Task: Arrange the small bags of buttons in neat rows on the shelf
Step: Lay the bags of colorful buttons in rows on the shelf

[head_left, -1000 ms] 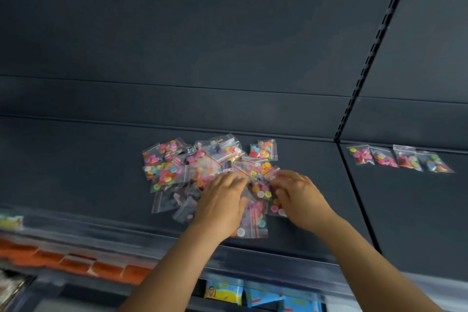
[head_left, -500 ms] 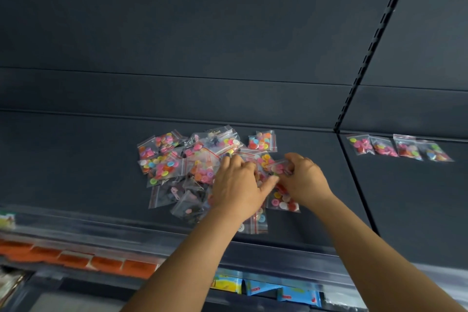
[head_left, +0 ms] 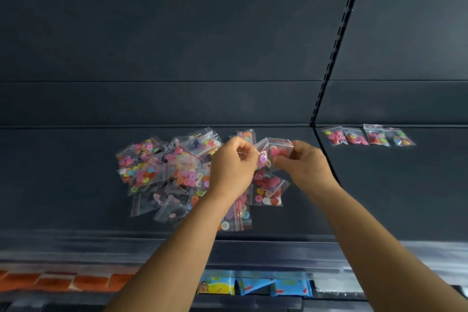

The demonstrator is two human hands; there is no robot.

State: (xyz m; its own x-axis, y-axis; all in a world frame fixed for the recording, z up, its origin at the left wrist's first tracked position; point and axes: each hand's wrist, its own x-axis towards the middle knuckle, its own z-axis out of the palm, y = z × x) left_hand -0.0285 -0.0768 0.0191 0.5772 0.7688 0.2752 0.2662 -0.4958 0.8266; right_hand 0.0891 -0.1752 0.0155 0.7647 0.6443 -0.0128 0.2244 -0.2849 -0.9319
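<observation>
a: how far along is the task?

b: early. a row (head_left: 368,136) of four bags lies side by side at the back of the right shelf (head_left: 405,185) section, just right of the slotted upright (head_left: 336,40). the heap (head_left: 177,175) on the left section is unsorted: many bags overlapping and tilted, so most of the work is left, by my judgement.

a: where is the bag in hand, relative to each grip?

b: a bag (head_left: 278,149) of pink buttons is raised above the heap's right edge. the right hand (head_left: 307,168) pinches its right side between thumb and fingertips, closed on the plastic. the left hand (head_left: 231,168) is curled, fingertips closed on a second bag (head_left: 262,156), which touches the first.

a: are the two separate?

b: they overlap; whether they cling together cannot be told.
</observation>
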